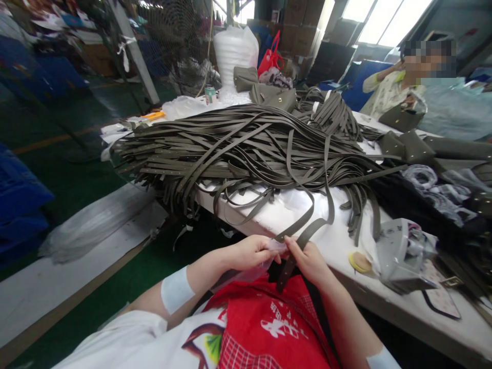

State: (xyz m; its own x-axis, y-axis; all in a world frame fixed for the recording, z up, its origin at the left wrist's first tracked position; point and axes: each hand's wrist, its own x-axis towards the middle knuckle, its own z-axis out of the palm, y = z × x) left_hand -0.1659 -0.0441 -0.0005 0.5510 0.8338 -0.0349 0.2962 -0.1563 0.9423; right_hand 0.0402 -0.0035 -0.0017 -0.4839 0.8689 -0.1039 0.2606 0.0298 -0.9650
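1. Red printed apron (269,323) lies nearest the lens, across the lap below both hands
2. Left hand (251,252): fingers closed on a thin clear plastic film (277,247) at the strap end
3. Right hand (309,260): fingers pinched on the olive-grey leather strap (303,240)
4. Strap's long axis runs from the fingers up and away to the olive strap heap (246,148) on the white-covered table (346,256); both hands equally near

olive-grey strap (303,238) | long, flat, looped | hangs off table edge | end pinched above lap
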